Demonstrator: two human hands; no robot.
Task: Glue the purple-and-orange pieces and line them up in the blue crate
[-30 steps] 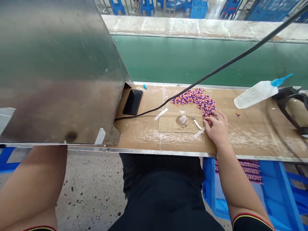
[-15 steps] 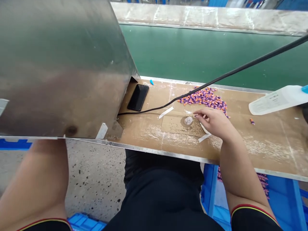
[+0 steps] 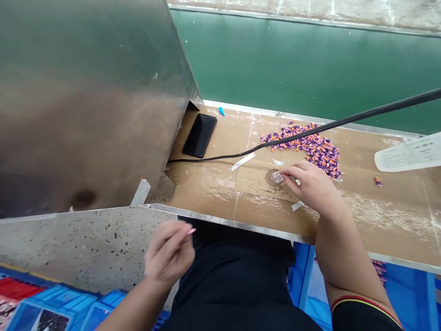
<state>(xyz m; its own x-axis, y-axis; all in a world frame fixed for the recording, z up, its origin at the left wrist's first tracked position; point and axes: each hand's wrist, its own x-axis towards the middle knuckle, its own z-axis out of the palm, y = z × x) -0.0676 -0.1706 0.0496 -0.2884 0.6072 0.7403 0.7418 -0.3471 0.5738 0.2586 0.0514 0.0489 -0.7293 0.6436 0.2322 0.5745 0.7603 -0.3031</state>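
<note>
My left hand [image 3: 170,252], in front of the bench edge and over the floor, pinches a small pink piece [image 3: 191,231] between thumb and fingertips. On the bench, the fingertips of my right hand [image 3: 310,186] are closed at a small clear cup [image 3: 276,177]; whatever they hold is too small to make out. The cup rests on a cardboard patch [image 3: 251,178] with a wet ring around it. Behind my right hand lies a pile of small purple, pink and orange pieces [image 3: 320,149]. One similar piece [image 3: 378,181] lies apart on the right.
A large metal panel [image 3: 93,101] stands at left. A black phone [image 3: 200,135], a blue cap [image 3: 221,111] and a black cable [image 3: 241,154] are on the bench. A white bottle [image 3: 409,154] lies at right. Blue bins [image 3: 409,285] sit below; a green surface [image 3: 275,59] runs behind.
My left hand has come out from behind the metal panel with a pink piece in its fingers. My right fingertips have moved onto the clear cup. The view has tilted down.
</note>
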